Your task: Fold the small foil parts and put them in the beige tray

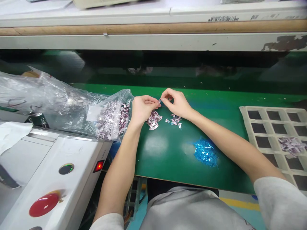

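Right now my left hand [142, 107] and my right hand [176, 103] meet over the green surface [168, 153], both pinched shut on one tiny clip [159, 100] held between their fingertips. It is too small for me to tell which way it faces, though it looks like a silvery piece with a purplish film. Just below my hands lie two little heaps of the same pieces: the fuller heap [153, 120] under my left hand and a sparse scatter [175, 119] under my right. An open plastic bag [72, 105] full of more of them sits to my left, and a pile of blue slivers [205, 153] lies nearer my body. The grid tray [263, 126] on my right has some pieces in one cell. To do this well I judge I should keep the pinch light, grip by the edges, and pull steadily so nothing bends or springs away
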`<state>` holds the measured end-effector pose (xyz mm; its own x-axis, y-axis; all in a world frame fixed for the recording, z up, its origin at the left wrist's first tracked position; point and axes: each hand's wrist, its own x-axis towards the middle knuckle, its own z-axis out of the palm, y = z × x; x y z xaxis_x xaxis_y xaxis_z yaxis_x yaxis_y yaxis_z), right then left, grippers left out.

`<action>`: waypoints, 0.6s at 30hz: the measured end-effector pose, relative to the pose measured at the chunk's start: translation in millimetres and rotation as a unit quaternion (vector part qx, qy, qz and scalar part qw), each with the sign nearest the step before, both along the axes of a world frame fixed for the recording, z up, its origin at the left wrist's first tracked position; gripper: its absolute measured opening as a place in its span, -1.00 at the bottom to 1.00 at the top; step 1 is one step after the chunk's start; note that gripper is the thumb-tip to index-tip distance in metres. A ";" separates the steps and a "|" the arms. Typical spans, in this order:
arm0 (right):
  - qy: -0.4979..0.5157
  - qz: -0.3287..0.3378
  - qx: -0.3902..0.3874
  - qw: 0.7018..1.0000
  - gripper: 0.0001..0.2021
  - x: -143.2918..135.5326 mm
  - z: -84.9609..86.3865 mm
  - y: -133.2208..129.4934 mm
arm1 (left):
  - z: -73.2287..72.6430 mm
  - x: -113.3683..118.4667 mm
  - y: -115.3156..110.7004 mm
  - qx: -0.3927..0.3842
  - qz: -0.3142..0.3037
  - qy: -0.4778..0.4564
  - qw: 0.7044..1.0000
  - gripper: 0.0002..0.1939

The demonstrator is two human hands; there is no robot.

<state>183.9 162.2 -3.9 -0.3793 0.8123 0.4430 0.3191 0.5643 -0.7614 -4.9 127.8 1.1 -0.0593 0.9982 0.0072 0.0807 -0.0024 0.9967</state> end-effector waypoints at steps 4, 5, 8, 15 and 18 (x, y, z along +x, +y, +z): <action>-0.003 0.001 0.000 1.000 -0.91 0.0 -1.6 0.9 | -2.4 -0.2 0.3 0.002 -0.009 -0.007 1.000 -0.78; -0.004 0.000 0.000 1.000 -0.91 0.0 -2.1 1.1 | -2.8 -0.2 0.3 0.003 -0.011 -0.007 1.000 -0.78; -0.005 -0.009 -0.007 1.000 -0.91 0.0 -3.1 1.6 | -3.1 -0.2 0.2 0.001 -0.014 -0.004 1.000 -0.76; 0.029 0.033 -0.059 0.997 -0.83 1.7 -1.2 4.0 | -1.1 0.8 -0.1 0.002 -0.029 -0.003 1.000 -0.70; 0.023 0.050 -0.065 0.996 -0.84 4.2 1.2 6.0 | 2.6 -1.6 -1.8 0.014 -0.043 0.024 0.999 -0.72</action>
